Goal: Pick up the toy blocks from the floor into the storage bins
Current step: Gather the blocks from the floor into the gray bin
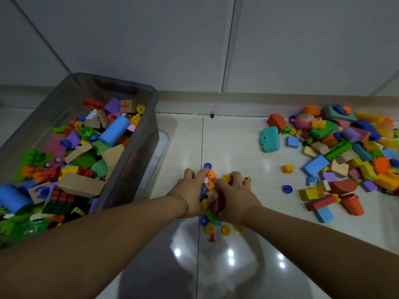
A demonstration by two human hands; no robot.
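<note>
While the left hand [191, 189] and right hand [236, 196] sit side by side on the floor [235, 145], both have their fingers curled around one small clump [210, 186] of blocks squeezed between them. Orange, yellow, blue, green and a dark red piece poke out of the gap. There's a thread bracelet [184, 203] on the left wrist.

Right by the wrists a few bits lie loose: a blue disc [204, 221], two yellow wheels [209, 229] and a tiny red cone [212, 238]. A second disc [207, 165] lies just past the fingertips, and a little black-and-yellow cube [248, 178] sits beside the right hand's fingers.

Further right, a yellow brick [288, 168] and a third disc [287, 189] sit on their own, then comes the big pile [345, 152] of blocks, spread out toward the wall.

Over on the left is the grey see-through bin [151, 92] — heaped with blocks, with a puzzle cube [59, 201] at the near end. A white lid [162, 145] pokes out at its right side.
</note>
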